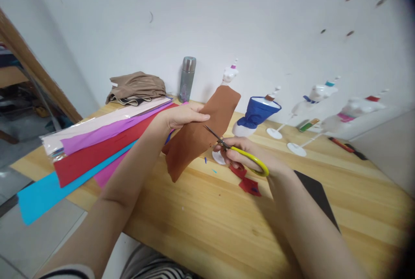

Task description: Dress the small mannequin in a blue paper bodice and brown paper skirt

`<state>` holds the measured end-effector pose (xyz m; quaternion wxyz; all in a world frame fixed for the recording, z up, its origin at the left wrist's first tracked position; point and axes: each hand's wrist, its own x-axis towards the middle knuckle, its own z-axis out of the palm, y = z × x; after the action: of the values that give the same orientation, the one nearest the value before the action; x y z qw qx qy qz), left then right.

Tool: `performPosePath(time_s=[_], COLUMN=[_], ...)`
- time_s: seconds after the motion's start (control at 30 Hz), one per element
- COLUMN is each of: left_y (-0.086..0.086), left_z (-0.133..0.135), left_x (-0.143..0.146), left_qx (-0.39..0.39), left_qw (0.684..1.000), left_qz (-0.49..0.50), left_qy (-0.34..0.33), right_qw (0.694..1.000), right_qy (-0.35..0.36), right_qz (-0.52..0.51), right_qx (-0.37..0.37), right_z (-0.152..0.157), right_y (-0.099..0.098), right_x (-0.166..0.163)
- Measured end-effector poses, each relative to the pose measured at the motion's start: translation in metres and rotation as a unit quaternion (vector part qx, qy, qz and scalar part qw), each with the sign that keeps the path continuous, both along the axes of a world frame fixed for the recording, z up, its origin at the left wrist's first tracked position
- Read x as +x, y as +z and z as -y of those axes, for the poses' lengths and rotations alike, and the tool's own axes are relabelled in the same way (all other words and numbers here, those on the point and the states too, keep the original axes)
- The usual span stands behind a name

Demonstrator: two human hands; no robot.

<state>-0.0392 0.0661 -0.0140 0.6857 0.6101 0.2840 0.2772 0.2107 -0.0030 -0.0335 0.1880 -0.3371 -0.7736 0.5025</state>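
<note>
Pinched at its left edge by my left hand [184,117], a brown sheet [207,127], paper or cloth, is held up above the table. Its lower end hangs bent toward me. In my right hand [238,151] is a pair of scissors [248,158] with yellow handles. Their dark blades point up and left, right beside the sheet's right edge; I cannot tell whether they touch it. Below my right hand lie red scraps [250,187]. Behind the sheet, a small white mannequin [230,74] is partly hidden.
Coloured sheets [103,140] lie stacked at the left, overhanging the wooden table [188,227]. Behind them are folded brown fabric [138,86] and a flask [187,79]. A blue-dressed mannequin [257,112] and more mannequins [319,93] stand at right. A dark flat board [316,197] lies near my right forearm.
</note>
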Motion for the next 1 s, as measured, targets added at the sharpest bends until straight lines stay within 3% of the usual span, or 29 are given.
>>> performPosePath(time_s=[0.37, 0.6, 0.83, 1.0], left_y=[-0.0018, -0.0024, -0.0040, -0.0069], left_z=[0.0016, 0.0026, 0.0017, -0.0017], left_x=[0.0065, 0.0064, 0.0070, 0.0066], left_qx=[-0.028, -0.037, -0.049, -0.060], left_qw=[0.999, 0.999, 0.998, 0.997], left_qz=[0.010, 0.013, 0.029, 0.047], left_qy=[-0.019, -0.006, -0.003, -0.014], right_qw=[0.998, 0.997, 0.991, 0.993], right_qy=[-0.047, -0.067, -0.111, -0.099], right_qz=[-0.009, 0.011, 0.061, 0.059], right_qx=[-0.042, -0.045, -0.042, -0.031], right_z=[0.0011, 0.0029, -0.0037, -0.0025], right_y=[-0.0056, 0.0027, -0.0019, -0.0005], right_x=[-0.0016, -0.0072, -0.0042, -0.0060])
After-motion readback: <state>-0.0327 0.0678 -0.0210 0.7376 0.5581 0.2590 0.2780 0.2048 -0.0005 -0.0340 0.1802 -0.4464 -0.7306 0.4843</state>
